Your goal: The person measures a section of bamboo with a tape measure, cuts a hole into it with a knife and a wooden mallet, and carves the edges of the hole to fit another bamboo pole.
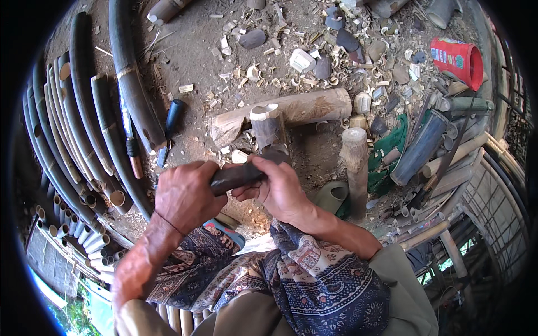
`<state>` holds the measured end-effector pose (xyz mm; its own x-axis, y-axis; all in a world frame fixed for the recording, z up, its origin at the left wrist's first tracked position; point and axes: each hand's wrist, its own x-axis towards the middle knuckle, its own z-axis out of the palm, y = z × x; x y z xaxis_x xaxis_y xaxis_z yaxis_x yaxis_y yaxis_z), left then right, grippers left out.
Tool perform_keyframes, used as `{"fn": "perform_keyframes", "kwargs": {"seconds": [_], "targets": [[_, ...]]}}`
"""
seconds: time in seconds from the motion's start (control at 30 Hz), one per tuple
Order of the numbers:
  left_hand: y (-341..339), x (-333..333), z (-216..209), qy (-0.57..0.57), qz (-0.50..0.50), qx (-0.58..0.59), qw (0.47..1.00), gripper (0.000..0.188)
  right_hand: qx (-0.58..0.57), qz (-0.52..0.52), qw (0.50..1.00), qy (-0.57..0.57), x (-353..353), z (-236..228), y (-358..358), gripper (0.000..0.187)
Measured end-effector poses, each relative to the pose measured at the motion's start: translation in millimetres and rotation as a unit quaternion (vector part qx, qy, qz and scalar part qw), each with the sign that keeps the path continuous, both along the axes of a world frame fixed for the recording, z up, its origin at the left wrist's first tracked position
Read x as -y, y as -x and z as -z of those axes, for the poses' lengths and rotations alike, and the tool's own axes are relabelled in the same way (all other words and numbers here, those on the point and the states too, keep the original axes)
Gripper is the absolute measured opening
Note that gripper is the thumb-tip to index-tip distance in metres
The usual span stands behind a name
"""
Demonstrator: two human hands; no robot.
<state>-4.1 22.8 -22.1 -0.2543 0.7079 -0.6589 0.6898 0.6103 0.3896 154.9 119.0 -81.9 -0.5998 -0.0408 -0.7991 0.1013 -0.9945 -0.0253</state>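
A dark, rounded bar (pixel 238 178) lies across between my two hands; its exact kind I cannot tell. My left hand (pixel 189 190) is closed around its left end. My right hand (pixel 280 187) grips the other end, thumb on top and fingers curled beneath. Just beyond the right thumb is a short bamboo piece (pixel 268 124) with its cut end up, in front of a pale log (pixel 314 107) lying on the ground. Whether the bar touches the bamboo piece is unclear. Patterned cloth (pixel 330 274) covers my lap below the hands.
Long bamboo poles (pixel 131 84) lie at the left, near a dark-handled knife (pixel 172 117). An upright wooden post (pixel 354 162) stands right of my right hand. Farther right are a blue-grey bamboo tube (pixel 420 147) and a red container (pixel 457 60). Chips and stones (pixel 252 39) litter the ground.
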Motion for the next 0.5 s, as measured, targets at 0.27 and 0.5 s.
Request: {"fn": "perform_keyframes", "kwargs": {"seconds": [0.27, 0.5], "targets": [[-1, -142, -25, 0.045, 0.355, -0.030, 0.933, 0.009, -0.051, 0.246, 0.945, 0.208, -12, 13, -33, 0.040], [26, -36, 4, 0.016, 0.226, 0.045, 0.973, 0.012, -0.052, 0.052, 0.973, 0.220, 13, 11, -44, 0.032]]}}
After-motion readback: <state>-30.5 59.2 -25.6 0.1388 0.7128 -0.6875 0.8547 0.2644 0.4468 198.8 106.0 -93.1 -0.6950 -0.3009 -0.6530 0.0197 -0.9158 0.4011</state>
